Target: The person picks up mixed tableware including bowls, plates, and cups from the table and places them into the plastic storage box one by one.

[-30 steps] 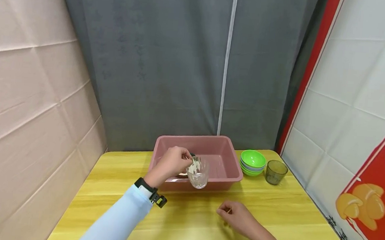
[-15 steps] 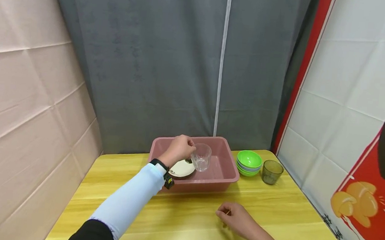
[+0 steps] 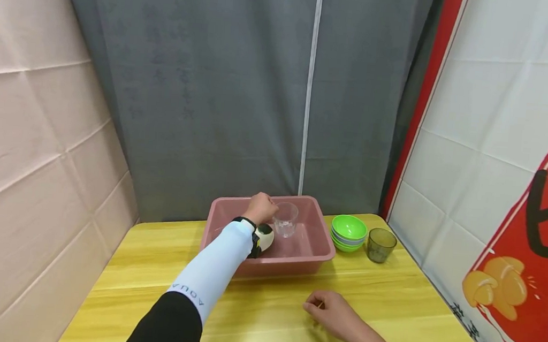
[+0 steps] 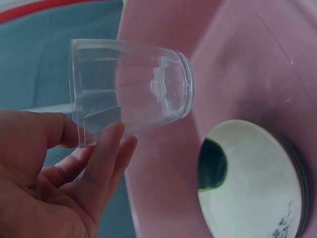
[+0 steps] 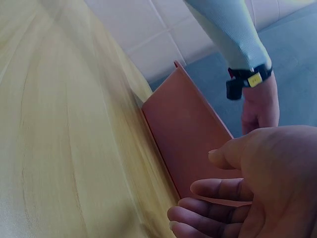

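A clear drinking glass (image 4: 133, 84) is pinched at its rim between the thumb and fingers of my left hand (image 3: 261, 208). In the head view the glass (image 3: 286, 219) overlaps the inside of the pink plastic basin (image 3: 271, 266). Below it in the left wrist view lies a cream plate (image 4: 252, 183) with a dark green patch, stacked on another dish; my forearm covers part of this stack in the head view. My right hand (image 3: 330, 311) stays low over the table in front of the basin, fingers loosely curled and holding nothing.
To the right of the basin stand several stacked bowls, a green bowl (image 3: 349, 228) on top. Beside them is an olive-tinted glass (image 3: 381, 245). A grey curtain (image 3: 212, 91) hangs behind the wooden table (image 3: 150, 268), with cloth-covered walls on both sides.
My left hand has carried the clear glass from over the basin's front edge to further back in it. The right hand has hardly moved. The view has shifted slightly to the right.
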Demonstrator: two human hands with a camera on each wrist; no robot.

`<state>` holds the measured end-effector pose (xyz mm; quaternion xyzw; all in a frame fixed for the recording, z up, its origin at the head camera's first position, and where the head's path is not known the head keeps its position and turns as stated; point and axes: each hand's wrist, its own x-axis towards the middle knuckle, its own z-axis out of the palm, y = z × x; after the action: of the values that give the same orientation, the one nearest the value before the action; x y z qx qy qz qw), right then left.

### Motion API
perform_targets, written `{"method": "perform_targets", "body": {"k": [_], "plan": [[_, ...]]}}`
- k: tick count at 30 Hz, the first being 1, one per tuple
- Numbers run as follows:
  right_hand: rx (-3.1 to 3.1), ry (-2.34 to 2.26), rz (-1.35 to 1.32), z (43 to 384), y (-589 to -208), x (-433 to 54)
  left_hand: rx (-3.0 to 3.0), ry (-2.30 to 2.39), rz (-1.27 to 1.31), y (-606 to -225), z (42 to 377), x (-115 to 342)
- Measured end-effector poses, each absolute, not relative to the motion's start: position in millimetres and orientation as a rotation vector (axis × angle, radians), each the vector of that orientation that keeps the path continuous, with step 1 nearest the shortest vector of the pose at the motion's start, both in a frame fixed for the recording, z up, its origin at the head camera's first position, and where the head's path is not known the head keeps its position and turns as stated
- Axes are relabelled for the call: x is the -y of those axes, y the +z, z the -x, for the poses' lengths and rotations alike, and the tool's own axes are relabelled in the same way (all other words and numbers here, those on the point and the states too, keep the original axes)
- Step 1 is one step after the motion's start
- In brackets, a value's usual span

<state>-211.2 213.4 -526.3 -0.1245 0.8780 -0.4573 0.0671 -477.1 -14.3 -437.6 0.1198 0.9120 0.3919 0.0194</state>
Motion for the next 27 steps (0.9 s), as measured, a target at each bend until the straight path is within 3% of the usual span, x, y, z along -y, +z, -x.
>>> {"method": "perform_targets", "body": {"k": [2,5,9,22,27], "plan": [[-2.646,-1.376,0.364,210.8,-524.5,-214.3,-2.802,1.244,-0.289,-443.7,488.9,8.7],[-2.649,-1.367,0.355,210.0,-521.7,-215.5,-2.770,1.318,-0.231,-484.0,536.0,7.4],[-2.663,-1.349,0.352,209.4,-521.8,-218.1,-2.696,1.412,-0.166,-520.8,574.9,10.2],[-2.684,-1.357,0.340,198.2,-517.5,-225.9,-2.736,1.290,-0.040,-510.4,548.6,-1.8],[-2.674,-1.380,0.331,193.6,-514.8,-229.9,-2.801,1.198,-0.033,-520.7,555.4,-8.5]]}}
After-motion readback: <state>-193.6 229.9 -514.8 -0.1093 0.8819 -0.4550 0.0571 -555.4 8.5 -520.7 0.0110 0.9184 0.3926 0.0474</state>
